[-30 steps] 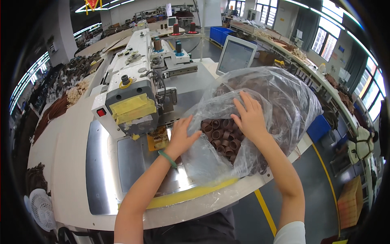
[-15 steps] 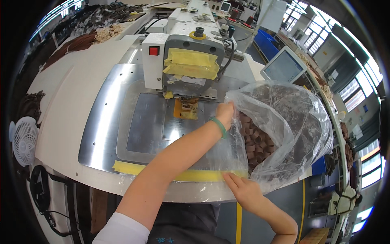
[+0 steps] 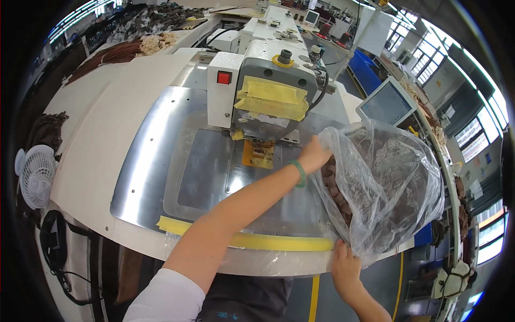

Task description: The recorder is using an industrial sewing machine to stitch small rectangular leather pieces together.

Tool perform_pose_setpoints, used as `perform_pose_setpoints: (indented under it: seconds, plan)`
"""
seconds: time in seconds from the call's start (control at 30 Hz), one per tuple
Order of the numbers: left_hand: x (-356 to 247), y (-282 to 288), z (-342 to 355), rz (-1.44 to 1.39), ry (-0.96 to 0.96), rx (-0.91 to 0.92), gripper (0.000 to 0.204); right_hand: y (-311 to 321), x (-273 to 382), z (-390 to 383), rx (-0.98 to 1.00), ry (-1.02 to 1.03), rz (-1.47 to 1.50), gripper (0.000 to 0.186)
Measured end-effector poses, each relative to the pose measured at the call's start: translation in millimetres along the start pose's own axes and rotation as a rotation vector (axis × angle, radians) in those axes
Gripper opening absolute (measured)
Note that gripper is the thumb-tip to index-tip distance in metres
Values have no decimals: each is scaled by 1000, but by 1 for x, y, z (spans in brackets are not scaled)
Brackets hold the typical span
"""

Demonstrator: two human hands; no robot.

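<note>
My left hand (image 3: 314, 154), with a green bracelet on the wrist, is shut on the upper left rim of a clear plastic bag (image 3: 394, 188). Down at the table's front edge, my right hand (image 3: 346, 264) grips the lower edge of that bag. Inside, brown tube-like pieces (image 3: 337, 190) show partly through a narrowed opening. The bag sits on the right of a sewing machine (image 3: 276, 70) with yellow tape on its head. Left of the bag lie the steel plate (image 3: 139, 155), a yellow piece (image 3: 257, 155) under the machine head and a yellow strip (image 3: 279, 242) along the front.
A tablet screen (image 3: 387, 104) stands behind the bag. A white fan (image 3: 36, 177) and black cables are at the left edge. Piles of material (image 3: 134, 29) cover benches behind. Blue bins (image 3: 363, 70) stand at the back right, above a grey floor with yellow lines.
My left hand has drawn the bag's rim rightward, narrowing the opening over the brown pieces. My right hand has moved from the bag's top to its lower edge. The head view has shifted.
</note>
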State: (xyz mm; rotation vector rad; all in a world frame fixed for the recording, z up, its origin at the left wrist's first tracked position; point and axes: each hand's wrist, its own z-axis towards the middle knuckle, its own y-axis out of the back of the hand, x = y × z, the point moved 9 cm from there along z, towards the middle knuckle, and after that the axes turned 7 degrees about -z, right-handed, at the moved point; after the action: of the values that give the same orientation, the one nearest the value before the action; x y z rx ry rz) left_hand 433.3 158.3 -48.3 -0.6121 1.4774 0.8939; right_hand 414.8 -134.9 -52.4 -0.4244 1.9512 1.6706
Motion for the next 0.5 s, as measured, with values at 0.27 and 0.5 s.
perform_pose_setpoints:
  seconds: [0.27, 0.5]
  plan:
    - [-4, 49, -92, 791, -637, 235, 51, 148, 59, 33, -448, 291, 434, 42]
    - [-8, 119, -161, 777, -517, 438, 35, 93, -7, 115, -480, -154, 176, 42]
